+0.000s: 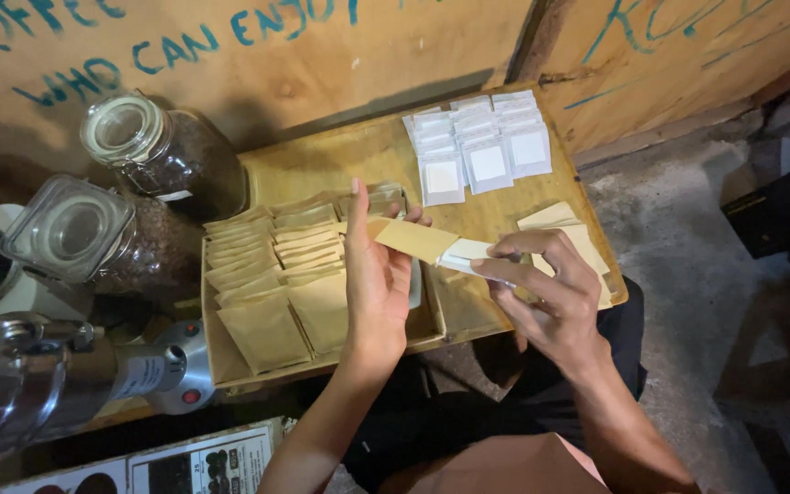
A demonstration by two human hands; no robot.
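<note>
The left hand (375, 274) pinches a brown envelope (411, 240) while the right hand (541, 288) pinches a white filter bag (470, 253) halfway in. Next comes a straight push inward.

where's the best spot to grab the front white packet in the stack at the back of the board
Probably by its near bottom edge, coming from the person's side. The front white packet lies flat on the wooden board, overlapping those behind, so only that edge is free; pinch it and slide it forward.

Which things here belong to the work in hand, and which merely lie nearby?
In use: left hand, right hand, kraft envelope, white filter sachet, stacked sachets, filled envelopes.
Lying about: glass jars, grinder.
</note>
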